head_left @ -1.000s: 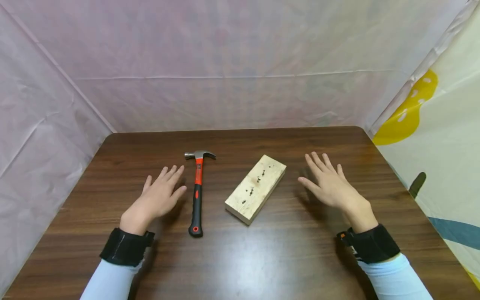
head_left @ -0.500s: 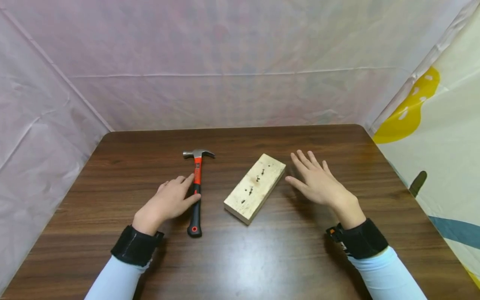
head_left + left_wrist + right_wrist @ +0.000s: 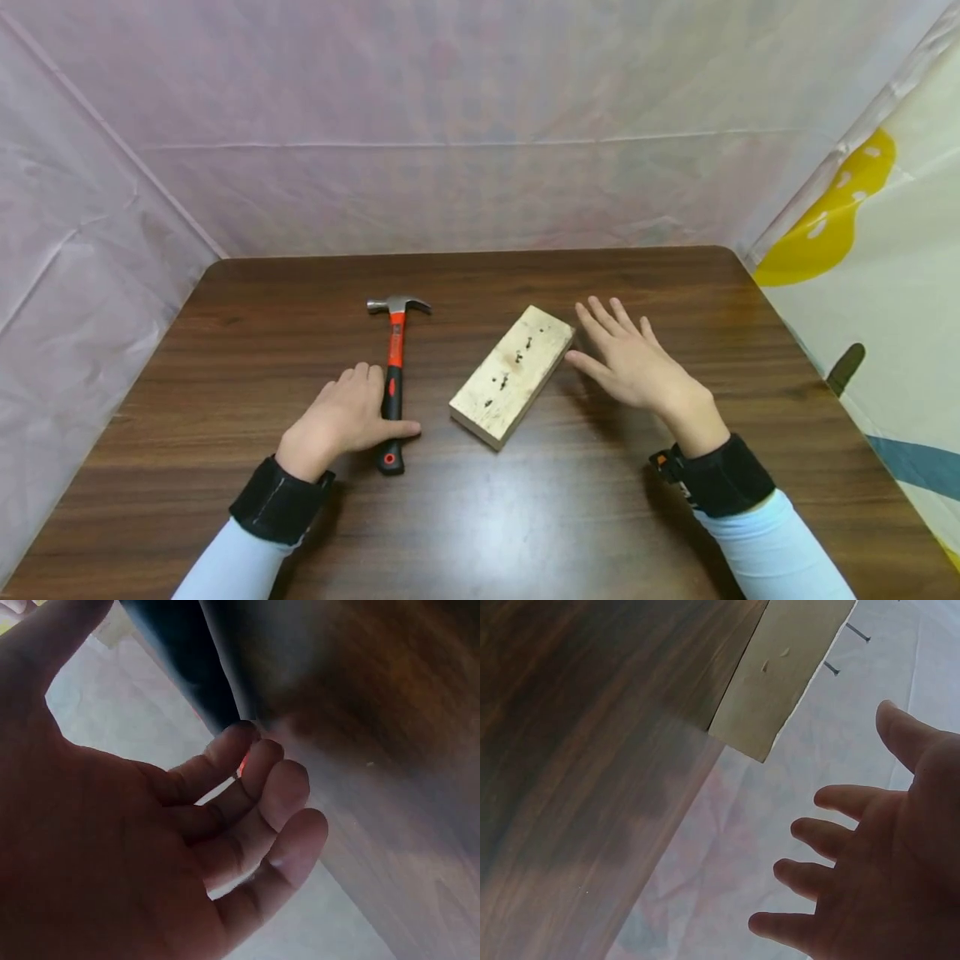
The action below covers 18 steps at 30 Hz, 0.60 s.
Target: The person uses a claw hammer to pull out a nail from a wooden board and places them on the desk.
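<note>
A claw hammer (image 3: 396, 342) with a red and black handle lies on the table, its steel head toward the far side. My left hand (image 3: 348, 412) is at the handle's left side, thumb stretched across the black grip. In the left wrist view, the loosely bent fingers are beside the dark handle (image 3: 184, 656), not wrapped round it. A pale wooden block (image 3: 510, 379) lies slantwise right of the hammer. Small nails (image 3: 832, 668) stick out of it in the right wrist view. My right hand (image 3: 637, 367) hovers just right of the block, fingers spread, holding nothing.
The brown wood-grain table (image 3: 480, 517) carries the hammer and block. Pale cloth (image 3: 450, 192) hangs behind its far edge and on the left. A patterned sheet (image 3: 907, 333) hangs along the right side.
My left hand has moved right to the hammer handle, and its thumb now lies across the grip. My right hand has shifted left, closer to the block. Hammer and block lie where they were.
</note>
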Available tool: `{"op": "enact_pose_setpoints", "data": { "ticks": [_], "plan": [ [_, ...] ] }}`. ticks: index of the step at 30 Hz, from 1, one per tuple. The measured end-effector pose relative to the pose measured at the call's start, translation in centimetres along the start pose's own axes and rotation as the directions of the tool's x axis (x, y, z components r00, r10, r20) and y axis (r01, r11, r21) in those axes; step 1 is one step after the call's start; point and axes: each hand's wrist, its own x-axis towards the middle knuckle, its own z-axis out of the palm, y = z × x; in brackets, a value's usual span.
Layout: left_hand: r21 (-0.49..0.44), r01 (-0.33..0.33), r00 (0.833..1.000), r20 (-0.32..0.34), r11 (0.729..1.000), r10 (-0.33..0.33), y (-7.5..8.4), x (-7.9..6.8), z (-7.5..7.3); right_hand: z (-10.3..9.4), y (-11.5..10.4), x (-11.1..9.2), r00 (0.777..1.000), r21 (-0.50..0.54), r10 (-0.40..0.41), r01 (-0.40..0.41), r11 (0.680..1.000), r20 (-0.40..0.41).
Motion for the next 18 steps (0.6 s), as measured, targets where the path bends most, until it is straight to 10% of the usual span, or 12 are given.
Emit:
{"op": "enact_pose_setpoints", "data": {
  "ticks": [18],
  "plan": [
    [-0.142,0.134,0.989,0.084,0.981,-0.123,0.26,-0.46,0.25,-0.11,-0.04,0.21,1.000,-0.008,-0.011,0.011,1.000,0.010]
  ]
}}
